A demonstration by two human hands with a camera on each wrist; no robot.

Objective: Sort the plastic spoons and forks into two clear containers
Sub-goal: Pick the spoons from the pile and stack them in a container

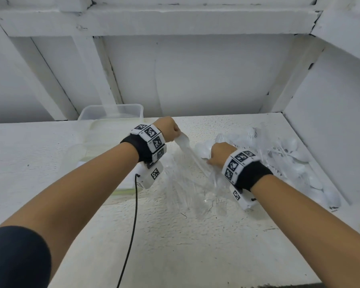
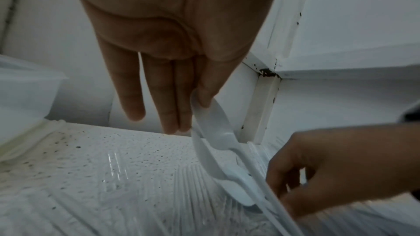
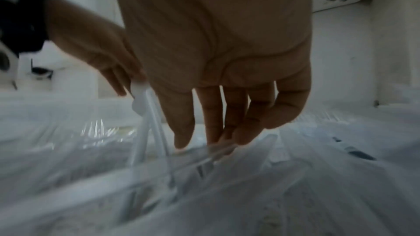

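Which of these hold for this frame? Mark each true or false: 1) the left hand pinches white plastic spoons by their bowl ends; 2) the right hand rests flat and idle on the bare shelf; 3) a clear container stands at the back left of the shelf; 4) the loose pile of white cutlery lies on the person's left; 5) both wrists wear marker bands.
1) True: the left hand pinches the spoons at the bowl end.
2) False: the right hand reaches down into the clear plastic wrap, fingers at the spoon handles.
3) True: the clear container stands at the back left.
4) False: the cutlery pile lies on the right.
5) True.
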